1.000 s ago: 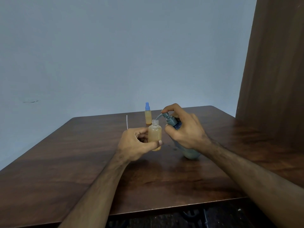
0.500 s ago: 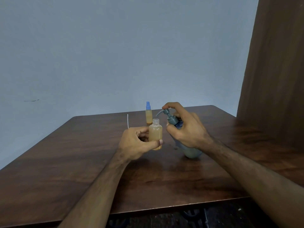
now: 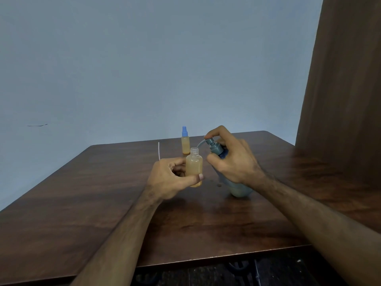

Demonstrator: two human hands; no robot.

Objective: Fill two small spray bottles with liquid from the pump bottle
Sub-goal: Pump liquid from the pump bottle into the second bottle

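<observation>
**Holding the open bottle up to the pump spout**

Holding the uncapped spray bottle (image 3: 194, 167) in my left hand (image 3: 172, 179), fingers and thumb wrapped round the lower body, so that grip is closed on it. It's upright, raised a bit off the table (image 3: 86, 203), and mostly full of cloudy orange liquid, with the threaded neck bare at the top.

My right hand (image 3: 231, 159) is gripping the pump bottle (image 3: 239, 189), which is tilted toward the small one with its base down on the table. My thumb sits against the neck below the grey pump head (image 3: 213, 144), and my index finger is curled over the top of it. The spout points left, its tip just above and beside the open neck, not quite touching from what I can see.

Further back the second spray bottle (image 3: 185, 142) stands upright with its blue cap on, also holding orange liquid. A thin white tube (image 3: 159, 150) sticks up just behind my left hand. A few small drops (image 3: 219, 185) sit on the wood between the two bottles.
</observation>
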